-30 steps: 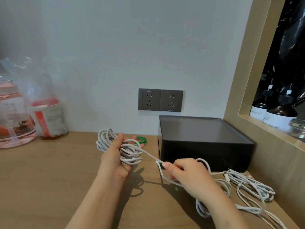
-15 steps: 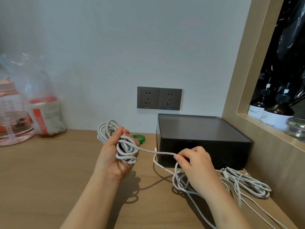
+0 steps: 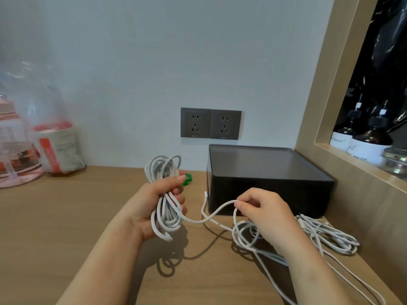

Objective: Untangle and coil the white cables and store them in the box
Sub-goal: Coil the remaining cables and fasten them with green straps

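Note:
My left hand (image 3: 152, 205) grips a bundle of coiled white cable (image 3: 164, 172) above the wooden desk, loops sticking out above and below the fist. From it a loose strand (image 3: 209, 216) sags across to my right hand (image 3: 264, 214), which pinches it between thumb and fingertips in front of the black box (image 3: 264, 179). The box stands against the wall with its dark lid on. More tangled white cable (image 3: 330, 236) lies on the desk to the right of my right hand, with strands trailing toward the near edge.
A green roll (image 3: 187, 179) lies behind my left hand. Two grey wall sockets (image 3: 210, 123) sit above the box. A clear bag with a packet (image 3: 57, 146) and a pink jug (image 3: 13, 155) stand far left. A wooden shelf frame (image 3: 326, 106) with bottles borders the right.
My left hand turned the coil more upright and drew it nearer. My right hand slid right along the strand to in front of the box; the strand now sags between the hands.

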A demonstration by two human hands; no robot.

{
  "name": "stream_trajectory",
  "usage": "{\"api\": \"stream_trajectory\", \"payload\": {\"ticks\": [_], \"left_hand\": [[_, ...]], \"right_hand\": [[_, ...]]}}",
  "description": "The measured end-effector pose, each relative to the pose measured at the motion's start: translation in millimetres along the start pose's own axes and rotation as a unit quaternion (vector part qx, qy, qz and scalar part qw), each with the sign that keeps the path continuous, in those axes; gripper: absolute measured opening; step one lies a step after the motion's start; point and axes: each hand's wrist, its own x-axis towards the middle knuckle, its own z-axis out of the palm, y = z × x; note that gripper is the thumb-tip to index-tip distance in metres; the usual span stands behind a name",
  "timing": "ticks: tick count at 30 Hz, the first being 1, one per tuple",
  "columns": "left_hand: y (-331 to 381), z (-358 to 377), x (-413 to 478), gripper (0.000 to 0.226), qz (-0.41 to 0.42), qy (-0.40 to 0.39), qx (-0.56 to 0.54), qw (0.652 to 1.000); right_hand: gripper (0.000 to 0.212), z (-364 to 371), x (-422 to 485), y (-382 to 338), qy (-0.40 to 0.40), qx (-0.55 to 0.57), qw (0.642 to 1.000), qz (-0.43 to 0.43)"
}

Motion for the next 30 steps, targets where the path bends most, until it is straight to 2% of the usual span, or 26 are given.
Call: {"api": "stream_trajectory", "payload": {"ticks": [3,7,11,15,19,25,30], "left_hand": [[-3,7,-6,0.009,-0.006,-0.043,0.090,0.995],[-12,12,-7,0.010,0.009,-0.019,0.228,0.973],[-20,17,-7,0.009,0.031,0.008,0.322,0.946],[-22,22,-11,0.011,0.032,-0.015,0.380,0.924],[-23,26,-14,0.016,0.014,-0.045,0.351,0.935],[-24,26,-15,0.015,-0.026,-0.053,0.281,0.958],[-22,26,-15,0.020,-0.008,-0.057,0.331,0.942]], "right_hand": [[0.012,0,-2,0,-0.020,-0.013,1.000,-0.006],[0.011,2,-6,-6,-0.013,-0.020,0.999,-0.044],[0.012,9,-10,-18,-0.010,-0.021,0.994,-0.109],[0.017,8,-10,-21,0.030,0.027,0.989,-0.143],[0.029,9,-11,-22,0.061,0.055,0.984,-0.155],[0.027,17,-11,-22,0.085,0.112,0.981,-0.137],[0.019,21,-8,-18,0.054,0.106,0.984,-0.129]]}}
